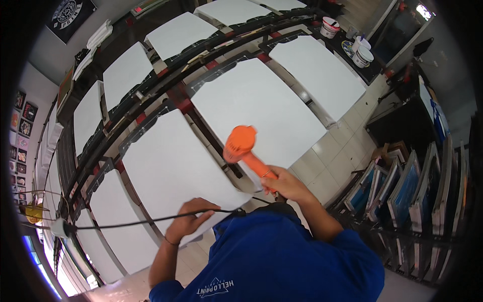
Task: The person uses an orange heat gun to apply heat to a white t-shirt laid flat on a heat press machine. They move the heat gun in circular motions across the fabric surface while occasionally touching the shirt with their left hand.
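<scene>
Head cam: right grip [288, 184] is wrapped round the handle of an orange plastic dryer-shaped heat gun [243, 146], which is over the near-left edge of a big white rectangular panel [271, 95]. Left grip [192, 220] is over a second white panel [171, 156], just left of the big one, with a long black cord [126, 222] crossing by its thumb; can't tell if it's actually pinching that. White plastic tubs [362, 56] sit beyond the big panel, off right.
</scene>
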`<state>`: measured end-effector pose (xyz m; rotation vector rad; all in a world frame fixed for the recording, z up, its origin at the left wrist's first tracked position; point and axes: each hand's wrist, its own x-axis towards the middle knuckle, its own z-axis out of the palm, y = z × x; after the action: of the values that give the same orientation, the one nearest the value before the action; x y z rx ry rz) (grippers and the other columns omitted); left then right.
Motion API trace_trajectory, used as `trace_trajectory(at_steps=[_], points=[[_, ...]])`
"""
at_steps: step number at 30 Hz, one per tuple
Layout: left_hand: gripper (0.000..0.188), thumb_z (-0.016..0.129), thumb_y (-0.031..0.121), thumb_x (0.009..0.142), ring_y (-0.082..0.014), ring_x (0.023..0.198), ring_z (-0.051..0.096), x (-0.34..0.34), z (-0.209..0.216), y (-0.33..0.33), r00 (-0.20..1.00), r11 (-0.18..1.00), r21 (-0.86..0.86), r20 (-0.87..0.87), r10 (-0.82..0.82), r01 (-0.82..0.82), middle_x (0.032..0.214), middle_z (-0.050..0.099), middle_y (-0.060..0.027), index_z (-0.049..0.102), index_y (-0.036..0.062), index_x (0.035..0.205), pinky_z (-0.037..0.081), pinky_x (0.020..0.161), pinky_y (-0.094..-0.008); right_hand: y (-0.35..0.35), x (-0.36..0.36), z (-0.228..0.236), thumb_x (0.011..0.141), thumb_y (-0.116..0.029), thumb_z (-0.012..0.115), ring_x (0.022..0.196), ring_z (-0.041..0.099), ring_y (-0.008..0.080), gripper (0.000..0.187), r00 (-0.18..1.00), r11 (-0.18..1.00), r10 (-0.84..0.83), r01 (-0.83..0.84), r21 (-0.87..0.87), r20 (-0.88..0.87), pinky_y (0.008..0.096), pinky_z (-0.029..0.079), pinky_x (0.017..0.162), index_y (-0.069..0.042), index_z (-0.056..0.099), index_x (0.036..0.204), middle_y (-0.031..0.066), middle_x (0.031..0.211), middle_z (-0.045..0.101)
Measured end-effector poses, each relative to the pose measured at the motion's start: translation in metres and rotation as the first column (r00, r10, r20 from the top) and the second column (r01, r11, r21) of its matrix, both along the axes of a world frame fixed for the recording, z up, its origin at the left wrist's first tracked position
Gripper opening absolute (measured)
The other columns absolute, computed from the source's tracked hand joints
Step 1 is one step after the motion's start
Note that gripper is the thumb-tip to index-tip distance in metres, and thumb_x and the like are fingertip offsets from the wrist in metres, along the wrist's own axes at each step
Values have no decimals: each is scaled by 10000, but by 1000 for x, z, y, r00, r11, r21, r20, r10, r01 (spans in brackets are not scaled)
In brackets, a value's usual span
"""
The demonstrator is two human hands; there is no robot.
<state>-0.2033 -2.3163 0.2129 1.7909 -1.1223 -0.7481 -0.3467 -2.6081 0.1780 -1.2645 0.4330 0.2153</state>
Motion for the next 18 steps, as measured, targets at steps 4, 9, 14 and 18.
trace_trajectory(at_steps=[4, 9, 14, 18], points=[[131, 665, 68, 878, -289, 867, 664, -14, 46, -67, 990, 991, 21, -47, 133, -132, 916, 731, -135, 728, -5, 967, 520, 795, -374, -123, -58, -6, 923, -230, 650, 659, 578, 83, 399, 994, 994, -109, 108, -28, -6, 219, 444, 523, 39, 527, 1191, 32, 819, 587], [156, 661, 109, 905, -273, 842, 662, -48, 47, -124, 969, 962, 163, -78, 235, -221, 910, 728, -140, 736, 6, 995, 519, 764, -368, -217, -65, -3, 923, -234, 653, 666, 593, 105, 347, 985, 984, -166, 167, -53, 38, 237, 456, 529, 10, 532, 1138, 25, 791, 569], [200, 663, 191, 919, -278, 841, 668, -84, -7, -129, 960, 904, 355, -50, 274, -239, 925, 726, -147, 739, 23, 995, 515, 763, -364, -242, -18, 12, 935, -245, 630, 667, 595, 113, 330, 993, 993, -95, 99, -60, 64, 247, 448, 528, 6, 528, 1124, 36, 776, 583], [216, 653, 197, 917, -282, 827, 677, -99, -88, -101, 916, 804, 473, 15, 402, -361, 880, 727, -143, 728, 8, 991, 523, 735, -376, -242, 38, 34, 949, -279, 614, 666, 597, 118, 343, 995, 997, 40, -33, -68, 95, 249, 444, 518, 4, 527, 1122, 47, 776, 598]])
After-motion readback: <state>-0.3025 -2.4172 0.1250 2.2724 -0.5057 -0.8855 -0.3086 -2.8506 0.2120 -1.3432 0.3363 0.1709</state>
